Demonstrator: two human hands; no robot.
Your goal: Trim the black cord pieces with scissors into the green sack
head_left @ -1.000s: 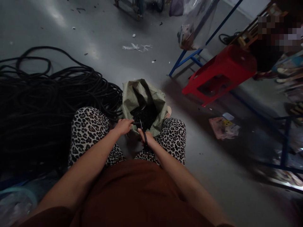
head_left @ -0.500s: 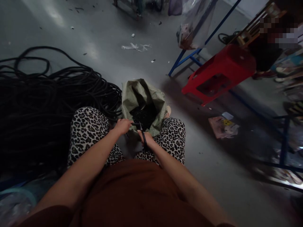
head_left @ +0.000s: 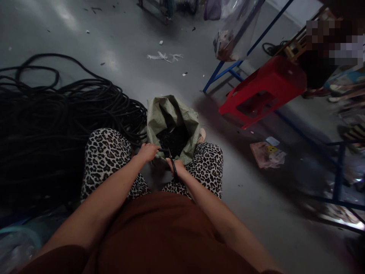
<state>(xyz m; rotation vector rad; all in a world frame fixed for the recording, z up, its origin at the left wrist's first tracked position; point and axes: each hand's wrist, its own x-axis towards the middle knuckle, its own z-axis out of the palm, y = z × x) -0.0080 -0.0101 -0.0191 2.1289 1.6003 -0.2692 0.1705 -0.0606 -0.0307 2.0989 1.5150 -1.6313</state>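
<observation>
Between my knees stands an open green woven sack (head_left: 156,114), with small black pieces (head_left: 173,139) inside. At its near rim my left hand (head_left: 147,152) is closed round a black rubber tube (head_left: 163,150), whose end sticks out to the right past my fingers. My right hand (head_left: 177,168) grips black-handled scissors (head_left: 173,166). Their blades point up and away from me, right at the tube's end. Whether the blades touch the tube is too small to tell. A large heap of black tubing (head_left: 94,99) lies to the left, reaching up to the sack.
A red plastic stool (head_left: 265,89) lies tipped at the right beside a blue metal frame (head_left: 225,72). A printed plastic packet (head_left: 266,154) and white scraps (head_left: 164,57) lie on the grey floor. A light-blue-rimmed tub (head_left: 31,234) sits lower left. A person is partly visible upper right.
My hands, the tube and the scissors stay in almost the same place over the sack's rim. The view has shifted very slightly.
</observation>
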